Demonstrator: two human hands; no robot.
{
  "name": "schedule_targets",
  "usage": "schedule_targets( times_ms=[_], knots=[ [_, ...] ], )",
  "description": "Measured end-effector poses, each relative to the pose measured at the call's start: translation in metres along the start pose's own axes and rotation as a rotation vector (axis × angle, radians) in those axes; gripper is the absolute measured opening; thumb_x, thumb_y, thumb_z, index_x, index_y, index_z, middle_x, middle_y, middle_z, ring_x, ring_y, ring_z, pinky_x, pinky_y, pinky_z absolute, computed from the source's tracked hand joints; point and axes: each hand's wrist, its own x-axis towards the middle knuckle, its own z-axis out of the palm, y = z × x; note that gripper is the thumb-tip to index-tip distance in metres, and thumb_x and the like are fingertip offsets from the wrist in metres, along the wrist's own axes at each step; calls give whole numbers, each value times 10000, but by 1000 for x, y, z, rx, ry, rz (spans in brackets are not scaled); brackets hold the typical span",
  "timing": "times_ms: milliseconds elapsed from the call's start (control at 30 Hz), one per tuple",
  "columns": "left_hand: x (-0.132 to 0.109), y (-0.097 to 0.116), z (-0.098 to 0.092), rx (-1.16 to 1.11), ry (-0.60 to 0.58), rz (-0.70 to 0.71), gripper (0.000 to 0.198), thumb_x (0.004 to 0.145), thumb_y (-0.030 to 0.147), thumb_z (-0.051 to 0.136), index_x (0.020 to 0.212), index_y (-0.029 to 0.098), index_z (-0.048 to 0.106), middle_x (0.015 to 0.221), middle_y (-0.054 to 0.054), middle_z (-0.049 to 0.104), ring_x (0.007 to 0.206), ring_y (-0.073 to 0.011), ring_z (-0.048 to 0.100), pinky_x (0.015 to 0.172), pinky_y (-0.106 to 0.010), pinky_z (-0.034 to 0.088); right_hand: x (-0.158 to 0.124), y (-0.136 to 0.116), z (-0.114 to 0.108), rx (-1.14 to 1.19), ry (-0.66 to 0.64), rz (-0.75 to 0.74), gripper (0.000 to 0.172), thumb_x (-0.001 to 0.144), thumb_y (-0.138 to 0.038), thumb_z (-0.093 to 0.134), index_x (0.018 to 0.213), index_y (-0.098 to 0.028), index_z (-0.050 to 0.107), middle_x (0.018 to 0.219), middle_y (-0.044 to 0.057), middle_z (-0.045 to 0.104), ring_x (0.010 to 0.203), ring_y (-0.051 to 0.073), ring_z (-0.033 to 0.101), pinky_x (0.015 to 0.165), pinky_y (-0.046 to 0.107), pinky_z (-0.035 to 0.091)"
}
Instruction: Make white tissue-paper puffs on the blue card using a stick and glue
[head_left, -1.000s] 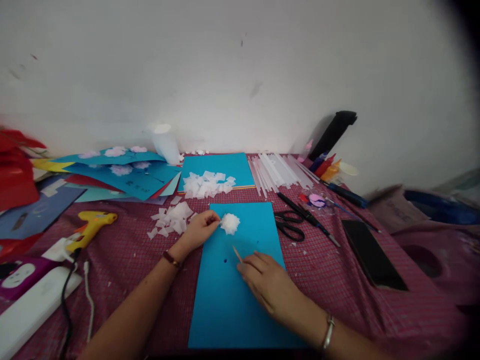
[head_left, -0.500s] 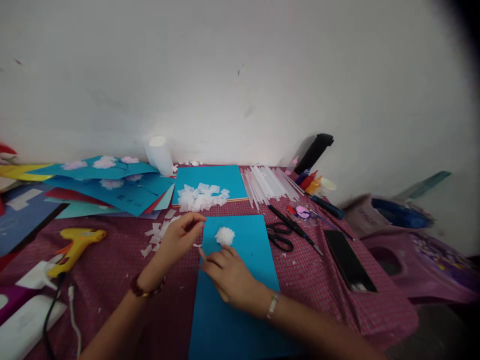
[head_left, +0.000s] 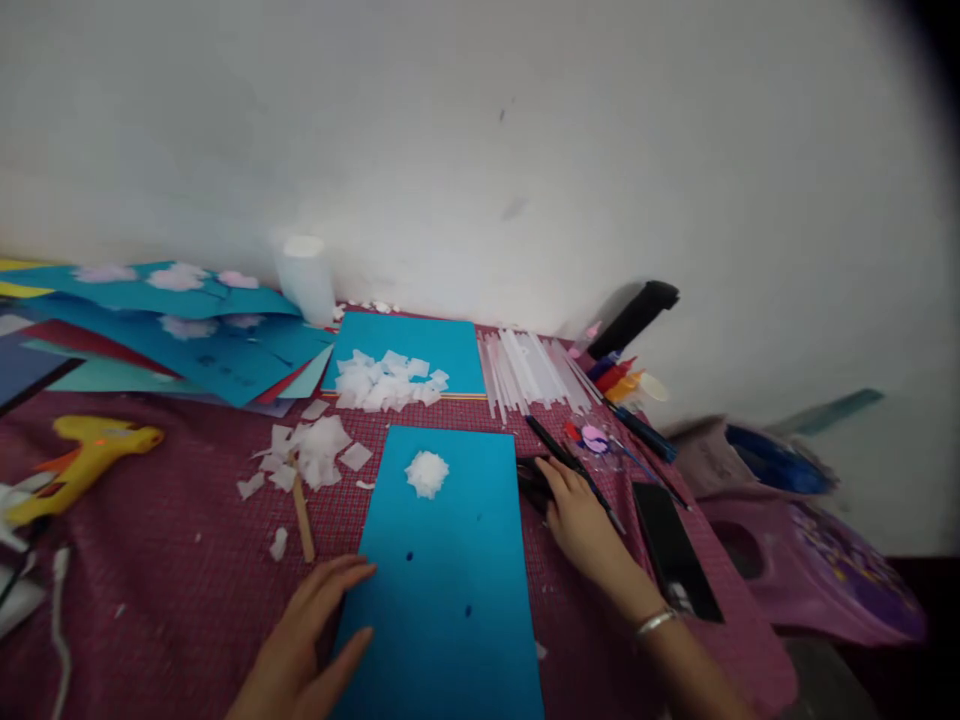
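Observation:
A blue sheet of paper (head_left: 457,540) lies in front of me, with a white paper pom-pom flower (head_left: 427,474) near its top and a couple of dark spots lower down. My left hand (head_left: 315,630) rests over the sheet's left edge, fingers apart and holding nothing. To the right of the sheet, my right hand (head_left: 585,520) has its fingers closed around the handles of black scissors (head_left: 531,487), which are partly hidden beneath it. A flat wooden stick (head_left: 302,515) lies left of the sheet, its tip against loose white paper squares (head_left: 319,450).
A yellow glue gun (head_left: 86,465) lies at left, near stacked blue cards (head_left: 225,350). More paper squares (head_left: 386,380) sit on a blue pad (head_left: 420,335) behind. White strips (head_left: 532,370), a black pen (head_left: 574,460) and a phone (head_left: 675,550) are at right.
My right hand has moved from the pom-pom flower rightward to the scissors. My left hand has come down toward me and opened. The wooden stick now lies on the table among the paper squares.

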Motion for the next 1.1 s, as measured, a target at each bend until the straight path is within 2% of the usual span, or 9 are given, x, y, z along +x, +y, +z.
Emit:
schedule_targets(
  times_ms=[133, 267, 367, 433, 500, 667, 833, 967, 1100],
  knots=[
    [9, 11, 8, -262, 51, -151, 454, 724, 439, 641, 1155, 305, 590, 1307, -63, 562, 1201, -320, 529, 943, -442, 510, 4, 13, 10, -135, -83, -74, 535, 821, -19, 430, 1343, -125, 478, 1260, 174, 542, 1150, 283, 525, 955, 461, 444],
    [37, 27, 10, -465, 146, -331, 682, 718, 492, 644, 1310, 251, 408, 1309, -130, 546, 1118, -308, 583, 739, -374, 568, 9, 9, 5, -126, -101, -94, 541, 815, -85, 503, 1350, -159, 478, 1106, 143, 595, 1007, 277, 568, 881, 431, 447],
    [57, 38, 16, -619, -18, -445, 672, 769, 511, 610, 1330, 209, 395, 1119, -142, 658, 862, -261, 675, 590, -328, 539, 15, 2, -2, -127, -112, -67, 540, 775, -117, 563, 1309, -181, 516, 1023, 117, 613, 966, 281, 572, 861, 414, 411],
    [67, 44, 24, -689, -248, -468, 588, 757, 466, 657, 1238, 156, 520, 991, -135, 709, 770, -248, 683, 643, -350, 542, 18, -5, -6, -135, -117, -41, 476, 775, -160, 586, 1249, -184, 556, 997, 114, 622, 960, 286, 573, 849, 404, 386],
    [74, 50, 32, -716, -383, -440, 486, 718, 391, 722, 1114, 128, 622, 950, -132, 729, 768, -251, 686, 739, -381, 542, 20, -11, -10, -142, -125, -17, 407, 783, -181, 588, 1189, -174, 585, 978, 121, 629, 950, 292, 577, 832, 401, 372],
    [74, 60, 32, -744, -258, -349, 398, 685, 372, 761, 1012, 157, 693, 993, -106, 740, 851, -282, 689, 805, -416, 535, 14, 0, -29, -106, -132, 2, 445, 776, -113, 565, 1215, -183, 570, 1026, 126, 642, 968, 278, 597, 869, 406, 393],
    [60, 61, -4, -943, -102, -330, 489, 598, 321, 831, 1037, 159, 690, 1038, -107, 732, 958, -299, 673, 890, -422, 517, -13, 24, -64, 317, 67, 32, 502, 849, -168, 483, 1347, -183, 424, 1328, 158, 514, 1195, 283, 515, 997, 440, 391],
    [63, 69, -17, -1038, -213, -272, 666, 574, 258, 851, 1193, 188, 615, 1091, -112, 715, 981, -321, 669, 891, -461, 523, -46, 19, -87, 781, 92, 70, 613, 849, -411, 577, 1386, -250, 330, 1240, 145, 565, 1097, 283, 582, 930, 413, 464],
    [78, 91, -11, -953, -361, -262, 596, 674, 268, 795, 1225, 171, 591, 1075, -122, 718, 953, -315, 680, 869, -465, 535, -84, 10, -97, 942, 150, 109, 787, 774, -677, 517, 1408, -272, 284, 1089, 130, 581, 996, 296, 589, 874, 407, 472]
  ],
)
